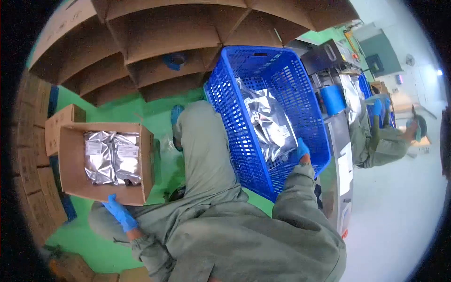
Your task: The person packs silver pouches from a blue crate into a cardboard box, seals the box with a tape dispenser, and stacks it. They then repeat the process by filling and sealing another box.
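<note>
My left hand [120, 214], in a blue glove, rests against the lower edge of an open cardboard box [101, 196], its fingers apart. Silver foil bags [112, 157] with white labels lie inside this box. On the right, a tall blue plastic basket [251, 160] holds more foil bags. My right hand [303, 149], also gloved, reaches into the basket with its fingers closed at the end of a silver bag [272, 124]. Part of that grip is hidden by the hand itself.
Large open cardboard compartments [164, 30] stand above, one holding a blue roll [174, 61]. Stacked cartons [30, 155] line the left side. A metal machine [338, 136] stands right of the basket, with a co-worker [390, 145] beyond it. The floor [162, 113] is green.
</note>
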A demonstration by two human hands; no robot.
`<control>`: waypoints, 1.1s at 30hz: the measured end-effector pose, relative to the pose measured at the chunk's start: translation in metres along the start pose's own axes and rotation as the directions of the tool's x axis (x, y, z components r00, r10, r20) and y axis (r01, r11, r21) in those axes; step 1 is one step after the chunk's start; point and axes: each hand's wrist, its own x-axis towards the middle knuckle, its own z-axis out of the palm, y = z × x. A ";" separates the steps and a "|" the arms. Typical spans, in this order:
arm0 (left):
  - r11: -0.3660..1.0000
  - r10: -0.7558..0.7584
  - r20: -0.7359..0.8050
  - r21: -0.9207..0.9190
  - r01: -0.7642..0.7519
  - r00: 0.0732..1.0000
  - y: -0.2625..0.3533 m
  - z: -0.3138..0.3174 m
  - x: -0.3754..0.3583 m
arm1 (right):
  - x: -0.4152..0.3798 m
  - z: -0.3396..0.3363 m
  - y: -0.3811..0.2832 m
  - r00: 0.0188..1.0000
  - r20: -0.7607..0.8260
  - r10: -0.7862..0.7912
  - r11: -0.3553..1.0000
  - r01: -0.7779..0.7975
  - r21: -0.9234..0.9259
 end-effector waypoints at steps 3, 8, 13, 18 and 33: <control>0.999 0.023 -0.036 0.024 -0.022 0.999 -0.019 -0.005 0.010 | -0.001 0.024 0.020 0.874 0.484 -0.053 0.840 -0.224 0.495; 0.999 -0.014 -0.039 -0.035 0.013 0.999 0.004 0.004 -0.008 | -0.097 0.044 -0.051 0.722 0.636 -0.272 0.647 -0.352 0.677; 0.995 0.081 -0.043 -0.060 -0.083 0.996 0.021 0.008 -0.015 | -0.027 0.045 -0.106 0.867 0.163 -0.470 0.816 0.357 0.454; 0.994 0.049 -0.063 -0.091 -0.055 0.997 0.021 0.010 -0.010 | -0.254 -0.037 -0.283 0.340 -0.154 -0.928 0.373 0.863 -0.341; 0.979 0.119 -0.005 -0.166 -0.118 0.993 0.031 0.011 -0.014 | -0.595 0.121 -0.371 -0.636 0.271 -0.722 -0.521 0.758 0.391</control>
